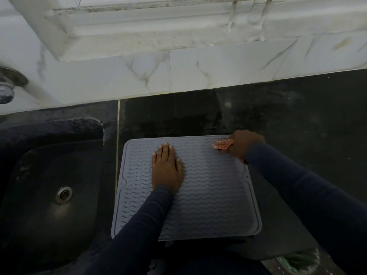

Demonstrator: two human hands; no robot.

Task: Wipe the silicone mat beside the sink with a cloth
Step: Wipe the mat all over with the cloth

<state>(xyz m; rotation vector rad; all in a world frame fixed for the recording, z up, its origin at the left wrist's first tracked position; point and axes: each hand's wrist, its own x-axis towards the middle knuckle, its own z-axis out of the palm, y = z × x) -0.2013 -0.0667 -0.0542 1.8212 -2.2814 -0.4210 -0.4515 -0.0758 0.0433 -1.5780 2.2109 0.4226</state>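
1. The silicone mat (pixel 208 191), grey with wavy ribs, lies flat on the dark counter (pixel 297 126). Its left edge is just beside the sink (pixel 39 165) and its near edge is close to the counter's front edge.
2. The left hand (pixel 166 169) rests palm-down on the mat, left of centre and toward the far edge. Its fingers are straight and pressed together, holding nothing.
3. The right hand (pixel 243 144) sits at the mat's far right corner. Its fingers are curled round a red-and-white patterned cloth (pixel 222 145).
4. The cloth protrudes leftward from the right hand and touches the mat near the far edge.
5. Both arms wear dark blue sleeves (pixel 297 185).
6. The sink holds a metal drain (pixel 64 192) at its centre.
7. A marbled tile wall (pixel 198 70) runs along the counter's far edge.
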